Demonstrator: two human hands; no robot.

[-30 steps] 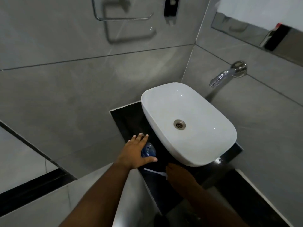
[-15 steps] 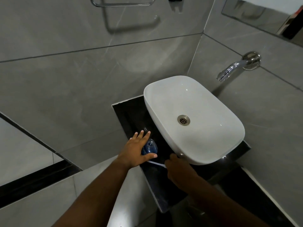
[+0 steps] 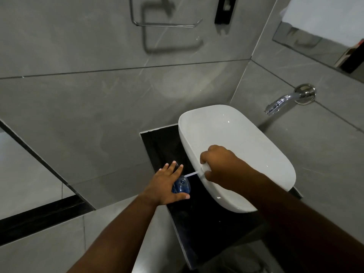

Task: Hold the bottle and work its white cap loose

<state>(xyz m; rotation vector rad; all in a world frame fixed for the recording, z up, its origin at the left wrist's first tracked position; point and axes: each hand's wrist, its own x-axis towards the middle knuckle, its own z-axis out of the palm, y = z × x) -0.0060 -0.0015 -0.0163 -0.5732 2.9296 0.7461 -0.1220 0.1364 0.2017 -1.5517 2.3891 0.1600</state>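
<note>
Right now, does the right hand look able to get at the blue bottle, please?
Probably yes. The right hand grips the white pump, whose tube tip is close by the blue bottle; the left hand rests against the bottle's left side, leaving the side towards the basin free.

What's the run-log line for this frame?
left hand: rests on blue bottle, black counter | right hand: grips white pump head, tube toward bottle
</note>
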